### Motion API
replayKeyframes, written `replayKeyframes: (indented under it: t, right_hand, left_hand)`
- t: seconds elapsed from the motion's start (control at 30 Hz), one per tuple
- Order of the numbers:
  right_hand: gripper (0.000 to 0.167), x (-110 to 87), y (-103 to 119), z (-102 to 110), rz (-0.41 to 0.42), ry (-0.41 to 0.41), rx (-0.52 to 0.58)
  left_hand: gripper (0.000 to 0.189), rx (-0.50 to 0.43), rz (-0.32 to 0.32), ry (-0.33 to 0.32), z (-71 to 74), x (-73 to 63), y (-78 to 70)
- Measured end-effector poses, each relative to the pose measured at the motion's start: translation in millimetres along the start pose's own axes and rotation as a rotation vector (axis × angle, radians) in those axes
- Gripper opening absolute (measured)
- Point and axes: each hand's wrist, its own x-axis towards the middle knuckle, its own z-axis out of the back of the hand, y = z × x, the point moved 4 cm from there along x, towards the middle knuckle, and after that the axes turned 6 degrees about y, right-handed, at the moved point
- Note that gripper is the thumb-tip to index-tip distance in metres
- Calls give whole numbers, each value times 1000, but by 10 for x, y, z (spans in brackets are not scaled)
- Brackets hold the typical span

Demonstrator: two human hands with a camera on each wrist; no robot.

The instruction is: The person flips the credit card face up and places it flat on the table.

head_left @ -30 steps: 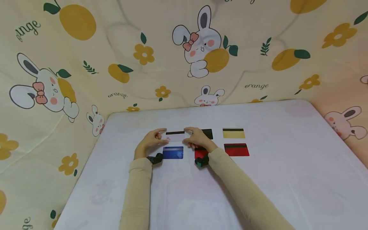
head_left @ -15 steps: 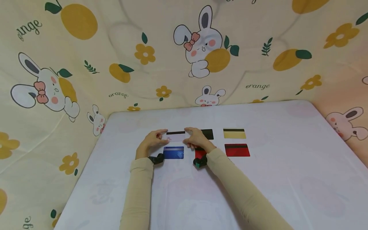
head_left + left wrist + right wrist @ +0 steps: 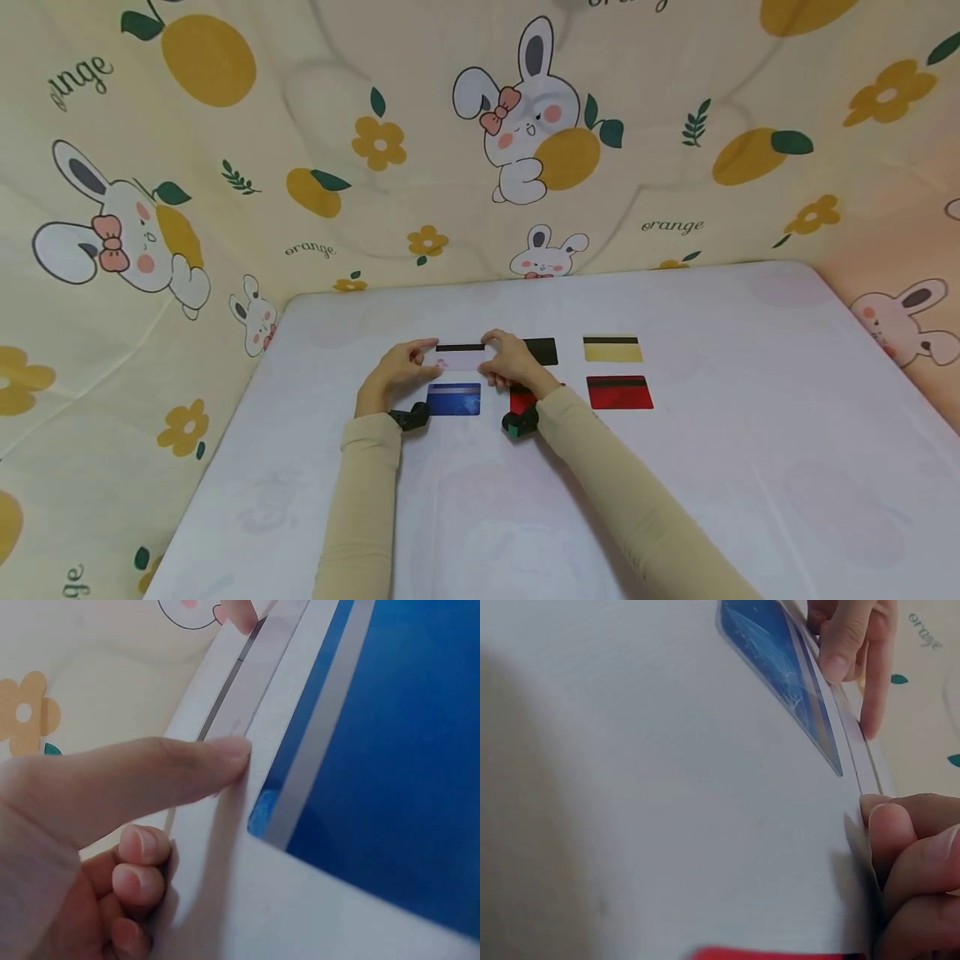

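A pale card (image 3: 460,357) with a black stripe along its far edge lies flat on the white table. My left hand (image 3: 397,364) holds its left end, index finger at the far corner and thumb at the near one. My right hand (image 3: 516,360) holds the right end likewise. In the left wrist view the left thumb (image 3: 217,761) presses the card's near corner, and the other fingers are curled under. Just nearer lies a blue card (image 3: 454,399). Beneath the right hand and wrist, a black card (image 3: 542,351) and a red card (image 3: 523,400) are partly hidden.
To the right lie a gold card (image 3: 612,349) and another red card (image 3: 620,392), both with dark stripes. The cards form two rows on the table (image 3: 480,517). Cloth printed with rabbits and oranges (image 3: 420,183) rises behind and beside the table.
My right wrist has shifted slightly to the left. Both hands keep their hold at the pale card's ends, and the card shows hardly any movement relative to the others.
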Motion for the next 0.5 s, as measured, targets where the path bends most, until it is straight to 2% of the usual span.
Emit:
replayKeyframes:
  t: [0.23, 0.5]
  right_hand:
    - [53, -20, 27, -13, -7, -18, -27]
    - [51, -53, 61, -29, 15, -26, -56]
  left_hand:
    - [61, -16, -44, -55, -5, 19, 29]
    - [59, -39, -159, -109, 21, -4, 22]
